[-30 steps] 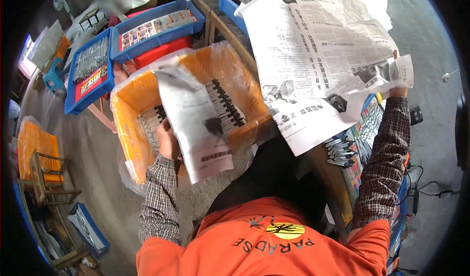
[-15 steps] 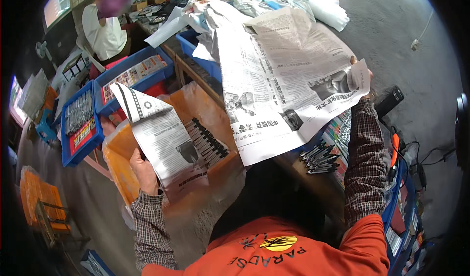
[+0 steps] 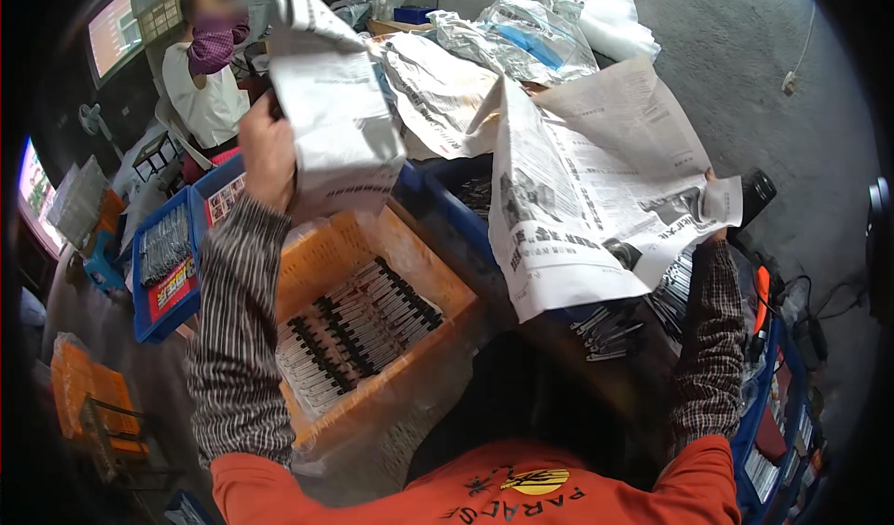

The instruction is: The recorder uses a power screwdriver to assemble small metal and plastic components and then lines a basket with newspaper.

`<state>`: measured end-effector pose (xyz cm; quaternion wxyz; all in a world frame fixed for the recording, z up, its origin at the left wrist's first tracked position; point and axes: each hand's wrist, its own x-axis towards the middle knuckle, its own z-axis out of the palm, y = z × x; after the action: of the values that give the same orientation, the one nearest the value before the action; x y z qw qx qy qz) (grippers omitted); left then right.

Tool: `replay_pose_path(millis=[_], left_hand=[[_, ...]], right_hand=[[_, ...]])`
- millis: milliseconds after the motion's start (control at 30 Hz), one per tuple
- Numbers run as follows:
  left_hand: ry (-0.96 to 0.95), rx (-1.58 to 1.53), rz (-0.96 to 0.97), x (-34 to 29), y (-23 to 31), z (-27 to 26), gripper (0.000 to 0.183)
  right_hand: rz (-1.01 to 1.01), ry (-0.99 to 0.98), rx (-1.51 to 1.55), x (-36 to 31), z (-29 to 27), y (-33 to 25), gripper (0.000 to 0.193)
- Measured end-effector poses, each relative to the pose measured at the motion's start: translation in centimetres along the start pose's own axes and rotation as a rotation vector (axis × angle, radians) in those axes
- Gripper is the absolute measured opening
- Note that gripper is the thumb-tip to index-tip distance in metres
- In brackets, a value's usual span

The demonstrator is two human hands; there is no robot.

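Observation:
My left hand [image 3: 268,157] is raised, its fingers closed on the edge of a folded newspaper sheet [image 3: 340,120]. In my right hand [image 3: 717,213] is the corner of a wide, creased newspaper sheet [image 3: 596,185], which hangs open over the table; most of those fingers are behind the paper. Below and between the hands stands an orange crate [image 3: 438,343] with rows of pens [image 3: 358,325] with black parts lying side by side. A loose heap of pens [image 3: 610,331] shows under the right sheet's lower edge.
Crumpled newspaper [image 3: 433,87] and clear plastic bags [image 3: 531,36] lie on the table behind. A blue bin [image 3: 447,204] adjoins the crate; another blue bin [image 3: 168,316] stands left. A dark cylinder [image 3: 762,190] and an orange-handled tool [image 3: 763,285] are at right. A person [image 3: 205,78] sits far left.
My left hand has lifted the folded sheet up and away from the crate, uncovering the pen rows. My right hand has shifted slightly right and down, its sheet swinging right with it.

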<state>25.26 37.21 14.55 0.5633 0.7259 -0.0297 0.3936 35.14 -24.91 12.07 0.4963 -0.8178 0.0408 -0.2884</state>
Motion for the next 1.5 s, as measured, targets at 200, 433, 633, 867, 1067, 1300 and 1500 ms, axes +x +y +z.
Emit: replay_pose_path(millis=[200, 433, 633, 867, 1067, 1300, 1500], left_hand=[[0.030, -0.142, 0.206, 9.6, -5.3, 7.9, 0.008], [-0.017, -0.327, 0.199, 15.4, -7.9, 17.4, 0.012], [-0.092, 0.079, -0.284, 14.0, -12.4, 23.0, 0.034], [0.081, 0.151, -0.088, 10.9, -10.8, 21.2, 0.033], [0.225, 0.169, 0.316, 5.8, -5.0, 19.0, 0.026], [-0.540, -0.118, -0.100, -7.1, -0.9, 19.0, 0.058], [-0.694, 0.156, 0.019, -8.2, -1.4, 18.8, 0.060]], right_hand=[[-0.014, 0.010, 0.092, 0.0, -2.7, 0.0, 0.031], [0.024, -0.004, 0.219, -3.9, -1.4, -0.4, 0.030], [0.044, 0.020, 0.302, -7.0, -0.9, -1.8, 0.029], [0.065, -0.001, 0.403, -7.5, 0.6, -3.7, 0.028], [0.082, 0.030, 0.447, -9.4, 3.5, -5.6, 0.027], [0.072, 0.071, 0.484, -10.5, 2.7, -5.7, 0.026], [-0.019, 0.006, 0.415, -6.2, 0.8, -4.4, 0.020]])
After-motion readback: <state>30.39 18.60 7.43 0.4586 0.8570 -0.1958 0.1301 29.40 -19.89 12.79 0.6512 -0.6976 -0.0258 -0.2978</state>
